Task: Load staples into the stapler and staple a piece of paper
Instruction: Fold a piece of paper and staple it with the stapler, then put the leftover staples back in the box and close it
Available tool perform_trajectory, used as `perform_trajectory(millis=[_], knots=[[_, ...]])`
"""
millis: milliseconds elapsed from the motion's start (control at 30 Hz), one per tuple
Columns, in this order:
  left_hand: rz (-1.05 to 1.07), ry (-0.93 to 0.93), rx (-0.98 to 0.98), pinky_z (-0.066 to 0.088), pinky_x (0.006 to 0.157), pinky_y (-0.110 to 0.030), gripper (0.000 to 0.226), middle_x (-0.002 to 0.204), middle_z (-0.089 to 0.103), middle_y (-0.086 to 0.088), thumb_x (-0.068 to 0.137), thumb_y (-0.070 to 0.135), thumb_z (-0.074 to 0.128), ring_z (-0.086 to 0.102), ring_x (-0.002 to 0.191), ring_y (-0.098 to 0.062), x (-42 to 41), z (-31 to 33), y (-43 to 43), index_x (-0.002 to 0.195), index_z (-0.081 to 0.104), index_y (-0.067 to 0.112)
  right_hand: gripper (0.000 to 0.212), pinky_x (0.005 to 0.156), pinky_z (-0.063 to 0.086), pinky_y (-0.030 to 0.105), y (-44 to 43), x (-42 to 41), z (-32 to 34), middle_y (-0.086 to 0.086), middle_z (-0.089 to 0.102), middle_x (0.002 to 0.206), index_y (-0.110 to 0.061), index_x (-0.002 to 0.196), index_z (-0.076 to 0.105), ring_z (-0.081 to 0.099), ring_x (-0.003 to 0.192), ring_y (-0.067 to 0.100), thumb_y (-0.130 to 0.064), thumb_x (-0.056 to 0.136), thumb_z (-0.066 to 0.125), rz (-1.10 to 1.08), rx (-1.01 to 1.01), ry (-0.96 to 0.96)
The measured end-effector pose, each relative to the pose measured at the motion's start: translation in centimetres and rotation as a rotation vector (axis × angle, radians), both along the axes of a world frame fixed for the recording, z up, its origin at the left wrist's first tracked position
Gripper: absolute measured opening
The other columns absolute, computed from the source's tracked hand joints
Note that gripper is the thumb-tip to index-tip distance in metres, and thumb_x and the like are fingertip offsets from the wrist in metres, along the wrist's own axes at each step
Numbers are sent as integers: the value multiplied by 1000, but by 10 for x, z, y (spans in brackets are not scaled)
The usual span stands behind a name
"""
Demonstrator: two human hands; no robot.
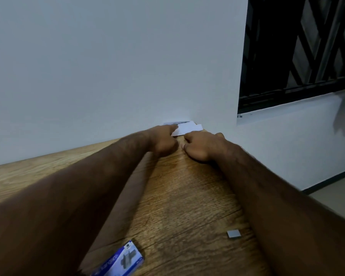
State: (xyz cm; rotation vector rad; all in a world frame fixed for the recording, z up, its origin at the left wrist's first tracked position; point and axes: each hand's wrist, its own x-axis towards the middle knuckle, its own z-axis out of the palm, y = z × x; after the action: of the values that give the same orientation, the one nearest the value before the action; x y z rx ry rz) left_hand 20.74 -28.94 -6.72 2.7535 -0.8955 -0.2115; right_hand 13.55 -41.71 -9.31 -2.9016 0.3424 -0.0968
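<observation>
paper (187,128) just beyond fingers (172,127), lying crosswise | left hand (163,140) straight forefinger touches it (nearer) | right hand (201,146) curled, grip unclear

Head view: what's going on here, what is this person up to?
A person stretches both arms to the far end of the wooden table, by the wall. The left hand lays an outstretched finger on the white paper there; the right hand sits beside it, fingers curled, and whether it holds anything is unclear. Nearer, a blue staple box and a grey staple strip lie untouched. No stapler shows clearly.
</observation>
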Motion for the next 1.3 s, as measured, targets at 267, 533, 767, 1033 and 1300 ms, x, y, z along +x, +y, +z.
perform_trajectory(millis=[267,533,767,1033,1300], knots=[[-136,-12,9,39,105,-29,40,142,59,2,96,27,60,51,133,-18,-47,24,59,135,62,23,36,100,33,44,6,-10,17,-2,65,130,-32,122,65,55,125,23,-32,89,53,4,30,-16],[-236,11,-7,54,96,-36,17,102,78,10,95,33,64,69,99,-8,-133,37,152,106,76,27,10,102,48,44,44,-38,37,-14,76,91,-26,92,76,67,103,15,-24,87,68,229,132,-103],[-254,68,8,49,71,-10,35,101,75,16,86,52,71,66,86,8,-180,35,202,116,70,33,17,74,51,9,97,-114,59,-17,78,94,-34,101,79,71,88,-4,-27,86,78,623,428,-11],[-340,-132,134,53,88,-33,28,107,61,15,88,47,69,62,95,-1,-188,10,229,114,68,36,40,70,45,8,113,-171,24,-35,61,106,-54,115,65,56,98,-16,-47,78,78,658,154,37],[-264,-158,39,54,87,-28,40,107,62,26,81,53,67,61,98,9,-192,4,260,120,61,48,31,66,48,7,106,-184,5,-21,71,93,-41,109,73,65,84,-2,-32,81,82,574,289,-98]])
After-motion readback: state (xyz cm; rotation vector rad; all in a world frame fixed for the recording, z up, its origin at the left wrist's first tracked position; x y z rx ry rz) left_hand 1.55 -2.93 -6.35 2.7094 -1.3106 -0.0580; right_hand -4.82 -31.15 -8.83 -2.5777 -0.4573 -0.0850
